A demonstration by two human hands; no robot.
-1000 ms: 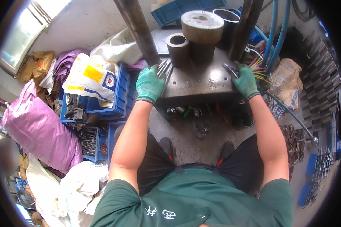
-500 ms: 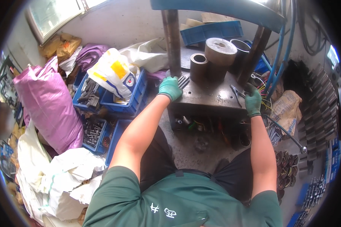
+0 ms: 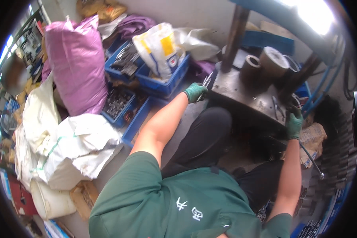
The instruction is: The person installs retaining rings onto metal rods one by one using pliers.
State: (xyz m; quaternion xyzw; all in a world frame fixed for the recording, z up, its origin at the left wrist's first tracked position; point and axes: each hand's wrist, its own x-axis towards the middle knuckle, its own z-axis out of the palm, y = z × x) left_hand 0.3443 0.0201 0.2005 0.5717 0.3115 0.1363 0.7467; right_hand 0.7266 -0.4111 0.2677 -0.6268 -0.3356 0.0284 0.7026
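Observation:
My left hand (image 3: 195,93), in a green glove, is closed round a few thin metal rods (image 3: 206,81). It hangs just left of the steel press table (image 3: 230,83), apart from it. My right hand (image 3: 294,123), gloved too, is at the table's right edge; its fingers are partly hidden, and I cannot tell whether it grips anything. Beside it on the tabletop lie pliers (image 3: 279,106). A bar with a round end (image 3: 314,163) runs down and right from near my right wrist. A steel ring-shaped tube (image 3: 250,67) and a wider pale-topped cylinder (image 3: 274,59) stand further back.
Blue bins (image 3: 162,84) with metal parts and a white-and-yellow bag (image 3: 158,49) are on the left. Beyond them stand a purple sack (image 3: 77,67) and white sacks (image 3: 83,146). Press columns (image 3: 235,37) rise from the table. Stacked dark parts (image 3: 339,139) line the right.
The view has swung left, so the table shows further right. My left hand has come off the tabletop with the rods toward the bins. My right hand stays at the table's right edge.

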